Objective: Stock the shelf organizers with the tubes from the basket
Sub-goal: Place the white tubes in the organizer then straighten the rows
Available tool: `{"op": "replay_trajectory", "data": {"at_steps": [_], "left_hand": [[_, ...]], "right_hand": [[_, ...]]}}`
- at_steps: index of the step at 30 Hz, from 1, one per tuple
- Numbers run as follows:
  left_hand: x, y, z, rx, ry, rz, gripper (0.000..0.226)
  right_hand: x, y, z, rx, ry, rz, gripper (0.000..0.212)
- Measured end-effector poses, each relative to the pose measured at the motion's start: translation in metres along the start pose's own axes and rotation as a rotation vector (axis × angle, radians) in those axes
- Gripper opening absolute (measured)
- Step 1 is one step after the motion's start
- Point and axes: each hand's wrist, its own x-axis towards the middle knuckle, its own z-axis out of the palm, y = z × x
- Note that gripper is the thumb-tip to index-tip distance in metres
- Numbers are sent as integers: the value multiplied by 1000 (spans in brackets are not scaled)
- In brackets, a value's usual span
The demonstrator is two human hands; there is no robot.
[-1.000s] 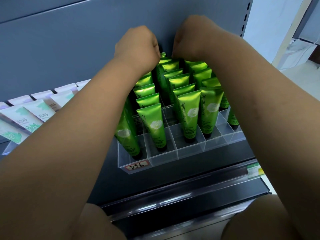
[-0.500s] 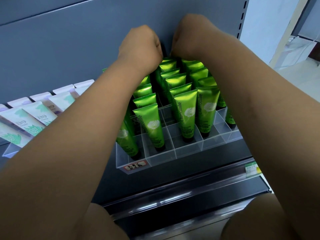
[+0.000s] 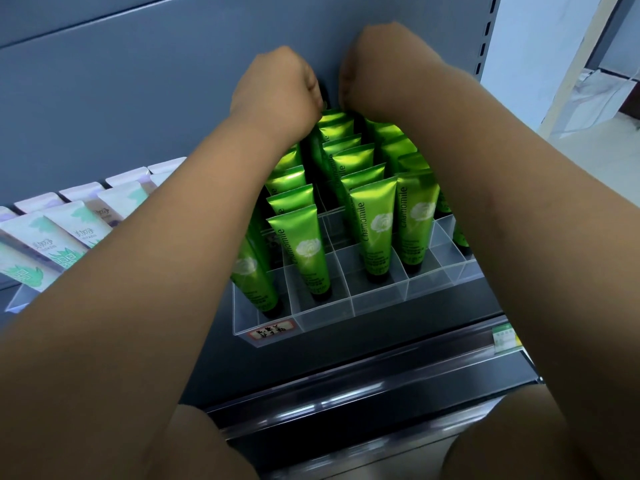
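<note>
Together, the left hand (image 3: 277, 88) and right hand (image 3: 370, 64) met behind glossy green plastic tubes (image 3: 306, 251) in a clear acrylic divided organizer (image 3: 381, 301); hidden fingers left both grips impossible to tell.

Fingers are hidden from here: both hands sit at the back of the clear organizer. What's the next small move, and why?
Probably press the rearmost green tubes down level, then draw both hands out. The left hand and right hand curl over them against the back panel, and several front cells of the clear organizer stand empty.
</note>
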Motion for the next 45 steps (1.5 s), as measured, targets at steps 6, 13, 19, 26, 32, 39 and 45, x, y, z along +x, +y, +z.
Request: {"op": "replay_trajectory", "data": {"at_steps": [6,13,19,26,32,39,45], "left_hand": [[-2,0,2,9,-35,14,19],[0,3,3,25,-43,-3,18],[3,0,1,16,-40,-22,14],[3,-1,-1,10,-64,-37,11],[3,-2,-3,18,-70,-38,13],[3,-2,-2,24,-76,-32,13],[4,1,-5,19,-85,-43,12]], "right_hand": [[0,1,2,-12,2,5,31],[3,4,2,-50,5,7,34],[7,8,4,-79,-17,-6,30],[4,8,0,-32,-35,14,31],[2,6,-4,-39,-45,-5,26],[1,8,-5,-68,-52,-31,25],[-1,9,-6,-63,-72,-81,25]]}}
